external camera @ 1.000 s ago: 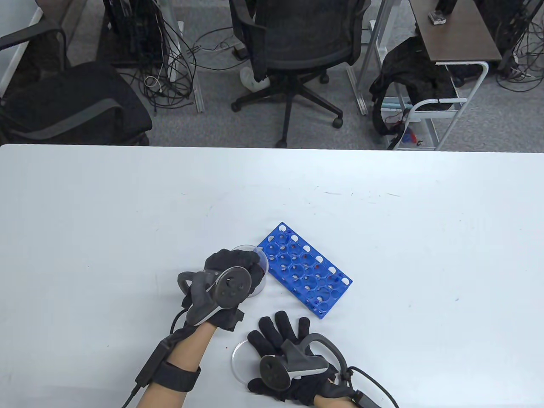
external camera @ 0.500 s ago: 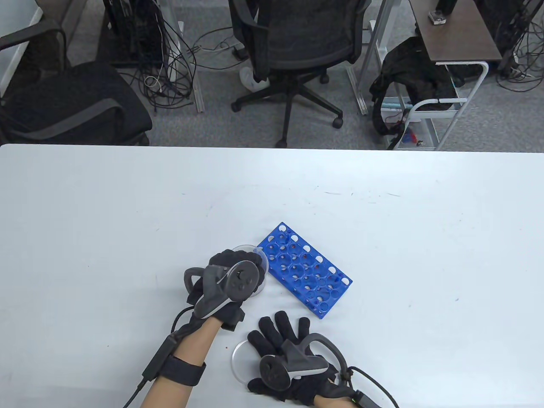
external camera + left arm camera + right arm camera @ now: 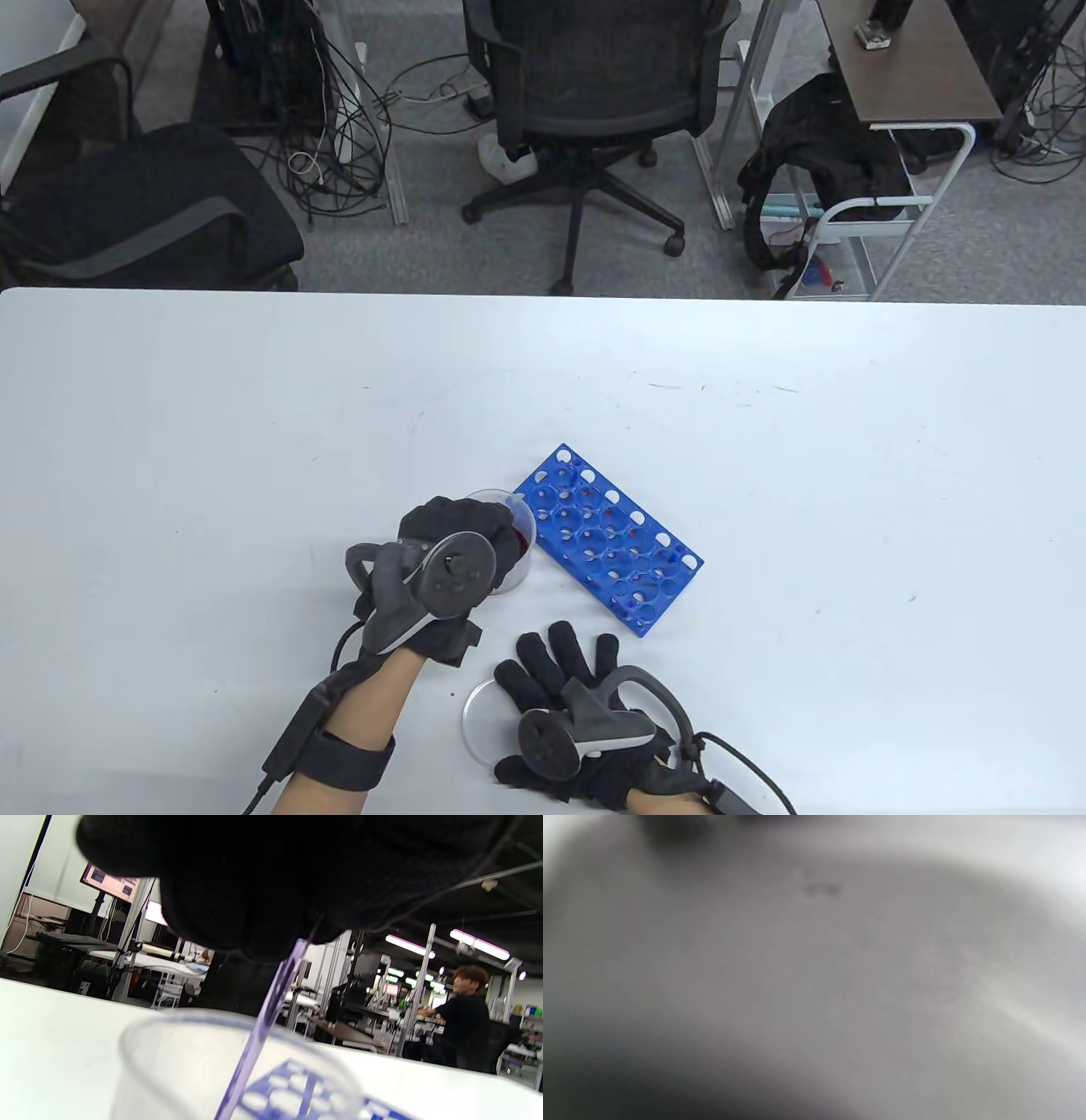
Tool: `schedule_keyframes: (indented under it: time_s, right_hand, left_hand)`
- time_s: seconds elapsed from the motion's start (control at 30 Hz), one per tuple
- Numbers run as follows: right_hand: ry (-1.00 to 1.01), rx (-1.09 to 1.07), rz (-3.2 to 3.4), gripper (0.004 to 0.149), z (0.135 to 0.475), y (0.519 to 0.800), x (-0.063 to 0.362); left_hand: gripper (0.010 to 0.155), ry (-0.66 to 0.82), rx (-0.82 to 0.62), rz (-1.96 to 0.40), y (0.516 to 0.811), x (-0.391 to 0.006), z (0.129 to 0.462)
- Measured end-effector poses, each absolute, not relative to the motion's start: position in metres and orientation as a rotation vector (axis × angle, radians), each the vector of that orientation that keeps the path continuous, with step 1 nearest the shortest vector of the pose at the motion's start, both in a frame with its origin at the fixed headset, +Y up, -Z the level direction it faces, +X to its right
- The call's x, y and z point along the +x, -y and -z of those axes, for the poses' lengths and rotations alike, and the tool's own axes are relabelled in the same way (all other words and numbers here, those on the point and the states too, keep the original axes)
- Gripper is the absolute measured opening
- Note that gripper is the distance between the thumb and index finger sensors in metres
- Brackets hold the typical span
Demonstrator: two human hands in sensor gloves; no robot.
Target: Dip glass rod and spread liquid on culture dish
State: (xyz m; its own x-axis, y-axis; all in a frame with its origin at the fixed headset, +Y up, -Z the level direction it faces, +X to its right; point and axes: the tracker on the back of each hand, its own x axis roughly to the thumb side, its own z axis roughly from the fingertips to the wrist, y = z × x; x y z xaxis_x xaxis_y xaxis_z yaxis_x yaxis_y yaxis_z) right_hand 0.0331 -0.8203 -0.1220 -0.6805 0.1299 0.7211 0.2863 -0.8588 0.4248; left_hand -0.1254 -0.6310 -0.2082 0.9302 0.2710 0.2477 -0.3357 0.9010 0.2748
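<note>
Fingers (image 3: 237,899) of left hand (image 3: 441,577) pinch the glass rod (image 3: 267,1014) in the beaker (image 3: 519,543) — shifted slightly left; right hand (image 3: 577,713) stays flat, fingers spread.

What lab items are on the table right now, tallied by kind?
Clear beaker: 1
Glass rod, gripped by the left hand and reaching down into the beaker: 1
Clear culture dish, partly under the right hand: 1
Blue test tube rack: 1
Total: 4
</note>
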Motion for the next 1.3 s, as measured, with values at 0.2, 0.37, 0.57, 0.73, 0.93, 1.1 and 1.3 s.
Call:
schedule_keyframes:
  time_s: [0.2,0.37,0.57,0.73,0.93,1.1,1.3]
  right_hand:
    - [0.800,-1.214,2.684,0.098,0.122,0.820,0.033]
    - [0.809,-1.212,2.685,0.098,0.122,0.820,0.033]
    - [0.811,-1.213,2.685,0.098,0.122,0.820,0.033]
    - [0.811,-1.213,2.685,0.098,0.122,0.820,0.033]
    - [0.811,-1.213,2.685,0.098,0.122,0.820,0.033]
    - [0.811,-1.213,2.685,0.098,0.122,0.820,0.033]
    - [0.812,-1.210,2.686,0.098,0.122,0.820,0.033]
  left_hand:
    - [0.035,0.234,0.416,-0.341,0.600,-0.141,0.174]
    - [0.035,0.251,0.419,-0.406,0.593,-0.158,0.145]
    - [0.036,0.320,0.358,-0.437,0.610,-0.165,0.120]
    - [0.035,0.361,0.277,-0.444,0.632,-0.162,0.109]
    - [0.036,0.426,0.156,-0.466,0.661,-0.156,0.108]
    - [0.036,0.458,0.056,-0.450,0.679,-0.148,0.108]
    - [0.036,0.458,0.001,-0.423,0.686,-0.145,0.108]
